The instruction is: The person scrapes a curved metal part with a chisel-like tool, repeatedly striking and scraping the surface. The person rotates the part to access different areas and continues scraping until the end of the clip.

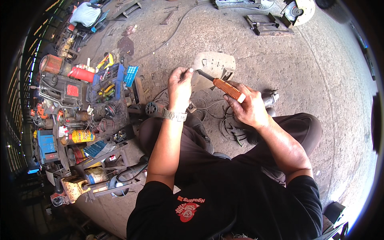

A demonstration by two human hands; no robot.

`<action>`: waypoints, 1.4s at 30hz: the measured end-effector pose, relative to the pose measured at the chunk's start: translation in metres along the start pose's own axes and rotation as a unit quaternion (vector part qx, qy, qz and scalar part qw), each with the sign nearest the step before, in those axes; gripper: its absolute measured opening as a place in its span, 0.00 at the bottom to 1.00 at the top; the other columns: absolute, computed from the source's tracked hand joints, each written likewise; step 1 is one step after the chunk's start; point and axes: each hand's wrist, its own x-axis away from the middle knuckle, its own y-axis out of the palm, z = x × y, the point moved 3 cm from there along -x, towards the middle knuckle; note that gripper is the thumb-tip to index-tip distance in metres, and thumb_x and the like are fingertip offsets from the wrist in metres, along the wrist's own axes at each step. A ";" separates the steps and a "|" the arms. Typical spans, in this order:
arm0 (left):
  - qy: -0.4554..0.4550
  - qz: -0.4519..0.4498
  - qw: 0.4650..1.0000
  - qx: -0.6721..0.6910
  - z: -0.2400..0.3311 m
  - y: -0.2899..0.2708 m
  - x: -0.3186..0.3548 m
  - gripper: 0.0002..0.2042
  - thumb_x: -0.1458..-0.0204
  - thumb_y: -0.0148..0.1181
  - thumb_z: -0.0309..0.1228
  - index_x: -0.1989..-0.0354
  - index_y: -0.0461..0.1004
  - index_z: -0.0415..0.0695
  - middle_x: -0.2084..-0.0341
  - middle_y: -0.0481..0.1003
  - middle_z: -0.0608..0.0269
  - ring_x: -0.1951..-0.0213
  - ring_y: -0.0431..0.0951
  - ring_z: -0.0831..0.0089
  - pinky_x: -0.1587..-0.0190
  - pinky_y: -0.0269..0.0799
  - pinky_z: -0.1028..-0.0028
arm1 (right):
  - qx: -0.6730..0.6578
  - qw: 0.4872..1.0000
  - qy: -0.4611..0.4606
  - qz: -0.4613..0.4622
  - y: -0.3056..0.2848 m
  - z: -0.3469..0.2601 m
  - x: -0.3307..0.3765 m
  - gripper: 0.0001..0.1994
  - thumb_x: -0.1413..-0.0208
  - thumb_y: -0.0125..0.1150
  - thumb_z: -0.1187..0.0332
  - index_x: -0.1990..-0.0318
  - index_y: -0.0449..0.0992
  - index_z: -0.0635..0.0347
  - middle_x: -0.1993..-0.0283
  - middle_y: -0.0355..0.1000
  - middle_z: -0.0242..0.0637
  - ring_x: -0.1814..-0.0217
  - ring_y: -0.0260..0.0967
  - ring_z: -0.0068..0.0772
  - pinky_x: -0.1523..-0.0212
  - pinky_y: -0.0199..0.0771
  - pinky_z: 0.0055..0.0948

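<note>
My right hand (250, 105) is closed round the ribbed orange-brown handle of a screwdriver-like tool (228, 89). Its dark shaft slants up and left, with the tip close to my left fingertips. Thumb and fingers of my left hand (181, 85) are pinched together beside that tip; whatever they hold is too small to tell. Past the tool lies a pale, worn plate-like piece (216, 61) with several holes, on the concrete floor. Between my folded legs are loose cables (208, 105) and a round dark metal part (234, 130).
To my left stand an open blue toolbox (106, 84), a grey case (60, 90), a red bottle (81, 74) and a yellow container (83, 136). A silvery power tool (271, 98) lies by my right knee. At the far right is a cut-off machine (298, 14) with a metal base.
</note>
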 end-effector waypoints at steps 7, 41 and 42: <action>-0.003 -0.013 1.000 0.005 0.002 0.001 0.002 0.05 0.37 0.59 0.24 0.67 0.76 0.42 0.74 0.71 0.76 0.71 0.65 0.88 0.67 0.61 0.83 | 0.012 1.000 -0.003 0.000 -0.001 -0.001 0.000 0.21 0.42 0.65 0.65 0.44 0.71 0.64 0.63 0.76 0.49 0.62 0.79 0.53 0.62 0.81 0.44; 0.008 0.013 1.000 0.015 0.004 0.006 0.003 0.06 0.39 0.61 0.26 0.69 0.75 0.42 0.78 0.67 0.78 0.76 0.59 0.88 0.75 0.56 0.81 | 0.013 1.000 -0.010 -0.003 -0.001 -0.003 0.000 0.21 0.43 0.65 0.65 0.45 0.72 0.66 0.62 0.77 0.51 0.61 0.79 0.54 0.62 0.81 0.44; 0.000 0.011 1.000 0.018 0.003 0.005 0.003 0.06 0.39 0.61 0.26 0.69 0.75 0.42 0.78 0.67 0.79 0.76 0.59 0.88 0.75 0.56 0.81 | 0.014 1.000 -0.009 -0.004 -0.001 -0.003 0.000 0.21 0.43 0.65 0.65 0.45 0.72 0.66 0.62 0.77 0.51 0.61 0.79 0.54 0.62 0.81 0.44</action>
